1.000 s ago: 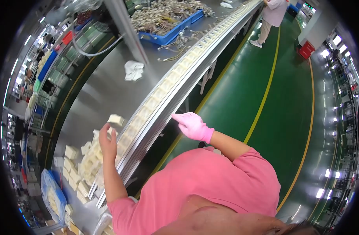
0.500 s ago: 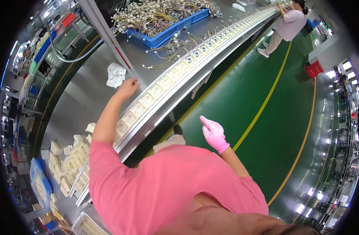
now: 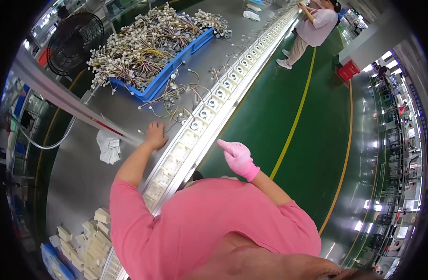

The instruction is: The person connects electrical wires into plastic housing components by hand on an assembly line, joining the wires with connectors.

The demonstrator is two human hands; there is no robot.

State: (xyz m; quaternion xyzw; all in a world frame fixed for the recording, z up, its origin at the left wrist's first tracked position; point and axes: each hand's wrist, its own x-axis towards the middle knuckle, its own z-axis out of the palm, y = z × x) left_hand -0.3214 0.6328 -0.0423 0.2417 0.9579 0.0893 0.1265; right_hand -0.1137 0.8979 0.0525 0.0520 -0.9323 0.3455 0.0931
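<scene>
My bare left hand [image 3: 155, 136] rests on the grey table beside the conveyor track, its fingers apart and nothing seen in them. Just ahead of it lie loose wire leads [image 3: 180, 112] with small connectors. Along the track stands a row of cream plastic housings [image 3: 178, 151]; those farther up hold round dark-centred parts [image 3: 218, 93], while the nearer ones show bare insides. My right hand [image 3: 238, 160], in a pink glove, hovers over the green floor just right of the track, apart from it. Its index finger points forward, the other fingers partly curl, and no object shows in it.
A blue tray [image 3: 151, 91] heaped with wire leads stands at the far left. A white cloth [image 3: 109, 146] lies by a metal post [image 3: 64, 93], near a black fan [image 3: 75, 43]. Cream blocks [image 3: 90, 245] pile up at the near left. Another person [image 3: 312, 28] stands farther up the track.
I have moved forward along the track, toward the blue tray. My left hand has come down near the wire leads; my right hand is now closer to the track.
</scene>
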